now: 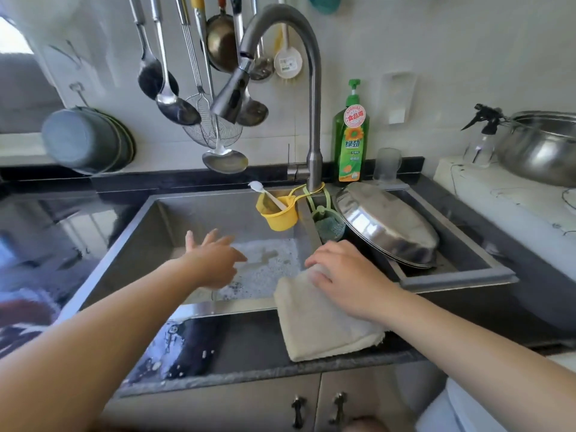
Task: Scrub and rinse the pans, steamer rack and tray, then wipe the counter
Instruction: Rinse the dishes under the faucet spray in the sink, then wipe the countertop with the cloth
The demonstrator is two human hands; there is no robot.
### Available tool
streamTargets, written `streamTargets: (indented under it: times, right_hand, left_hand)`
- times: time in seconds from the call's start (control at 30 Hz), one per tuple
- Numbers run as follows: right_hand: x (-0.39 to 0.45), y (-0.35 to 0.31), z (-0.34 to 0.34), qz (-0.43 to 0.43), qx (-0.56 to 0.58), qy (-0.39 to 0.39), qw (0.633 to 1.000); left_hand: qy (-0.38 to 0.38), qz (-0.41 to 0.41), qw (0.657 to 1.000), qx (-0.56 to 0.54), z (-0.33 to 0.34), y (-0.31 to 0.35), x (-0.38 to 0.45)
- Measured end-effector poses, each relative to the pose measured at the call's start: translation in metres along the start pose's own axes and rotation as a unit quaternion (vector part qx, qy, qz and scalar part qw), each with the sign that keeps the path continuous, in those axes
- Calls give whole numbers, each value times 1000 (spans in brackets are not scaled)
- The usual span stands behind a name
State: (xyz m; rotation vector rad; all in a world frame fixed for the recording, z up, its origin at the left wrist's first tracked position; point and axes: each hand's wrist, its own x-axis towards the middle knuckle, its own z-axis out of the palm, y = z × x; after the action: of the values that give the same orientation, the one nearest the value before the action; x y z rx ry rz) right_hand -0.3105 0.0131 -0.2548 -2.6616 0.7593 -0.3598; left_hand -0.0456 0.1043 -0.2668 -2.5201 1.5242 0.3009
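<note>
One steel sink [199,213] sits in the dark surface [249,347]; a round steel pan [386,226] leans in its right basin. My right hand [346,275] presses the folded beige cloth [324,325] on the front edge, fingers relaxed; my left hand [212,260] hovers spread.

Left arm: I reach it forward, bare.
Left hand [215,260]: open, my fingers spread, holding nothing.
Right arm: angled in from my right.
Right hand [346,272]: palm down, fingers bent, pressing.

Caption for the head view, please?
Right hand presses cloth on sink edge; left hand open over suds.
</note>
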Motion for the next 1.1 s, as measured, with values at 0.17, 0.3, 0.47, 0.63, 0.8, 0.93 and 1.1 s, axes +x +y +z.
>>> streamTargets:
  times: [0.17, 0.3, 0.47, 0.63, 0.8, 0.93, 1.1]
  right_hand:
    - [-41, -5, 20, 0, -179, -185, 966]
    - [-56, -6, 17, 13, -212, -199, 957]
    - [-59, -36, 34, 43, -230, -198, 952]
    - [-34, -128, 80, -21, -199, -206, 958]
    - [7, -249, 144, -107, -134, -224, 959]
    - [48, -351, 192, -155, -89, -260, 949]
    - [77, -420, 216, -226, -57, -330, 915]
  left_hand:
    - [139, 24, 986, -84, 3, -13, -59]
    - [179, -17, 976, -126, 23, -61, -115]
    - [248, -83, 943, -208, 49, -120, -172]
    - [271, -127, 932, -204, 77, -161, -227]
    - [309, -143, 909, -239, 75, -197, -274]
    - [304, -216, 897, -238, 73, -250, -324]
    - [279, -307, 868, -273, 83, -284, -354]
